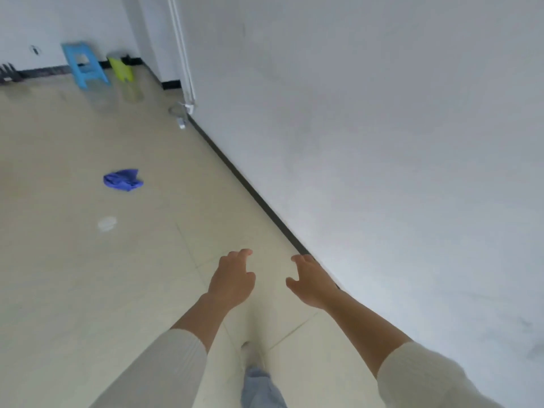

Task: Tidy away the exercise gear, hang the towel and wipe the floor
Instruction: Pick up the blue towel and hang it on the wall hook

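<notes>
- At the bottom edge, a pale blue trouser leg point(260, 390) and a white shoe point(250, 353) stand on the glossy beige tiled floor point(73, 290); two white ribbed sleeves point(164, 369) reach forward over them, pushed up the forearms
- The left hand point(232, 279) is held out palm down above the tiles, fingers loosely bent, holding nothing; the right hand point(313, 282) hangs beside it in the same way, just as empty, its fingertips over the black skirting strip point(250, 189); the two hands are apart, with bare tile showing between them
- The skirting strip runs along the foot of the plain white wall point(382, 128) that fills the right side
- Further out, to the left, a pale round white patch point(107, 223) lies on the floor
- Beyond the patch, near it but not touching, a crumpled deep-blue cloth point(123, 179) lies on the tiles, well apart from both hands and away from the wall
- Further on, thin white pipes point(184, 54) run down the wall's corner to the floor
- At the far wall stands a light blue plastic stool point(85, 64); just beside it, on its right, a yellow-green flat object point(121, 69) leans against the wall, too blurred to identify
</notes>
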Demonstrator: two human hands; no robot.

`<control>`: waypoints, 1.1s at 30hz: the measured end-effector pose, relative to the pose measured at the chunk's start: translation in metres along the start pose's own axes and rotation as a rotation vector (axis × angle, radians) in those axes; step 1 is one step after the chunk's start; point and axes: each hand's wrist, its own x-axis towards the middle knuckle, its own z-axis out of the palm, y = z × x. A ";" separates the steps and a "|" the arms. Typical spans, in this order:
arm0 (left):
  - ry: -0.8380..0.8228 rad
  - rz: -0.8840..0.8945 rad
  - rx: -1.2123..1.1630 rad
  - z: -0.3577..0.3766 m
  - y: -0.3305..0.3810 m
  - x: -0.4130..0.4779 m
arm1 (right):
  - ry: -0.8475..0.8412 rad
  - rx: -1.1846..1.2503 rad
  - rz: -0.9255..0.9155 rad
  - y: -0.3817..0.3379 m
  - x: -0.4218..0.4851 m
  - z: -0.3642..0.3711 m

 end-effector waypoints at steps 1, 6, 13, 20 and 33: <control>0.016 -0.021 0.008 -0.013 -0.013 0.019 | -0.007 -0.014 -0.026 -0.016 0.025 -0.002; 0.083 -0.105 0.026 -0.083 -0.067 0.131 | -0.028 -0.078 -0.152 -0.099 0.162 -0.016; 0.142 -0.236 0.034 -0.184 -0.139 0.255 | -0.088 -0.263 -0.302 -0.213 0.323 -0.039; 0.160 -0.339 0.090 -0.267 -0.248 0.362 | -0.136 -0.373 -0.441 -0.341 0.472 -0.019; 0.152 -0.410 0.212 -0.479 -0.512 0.580 | -0.172 -0.391 -0.458 -0.637 0.757 0.040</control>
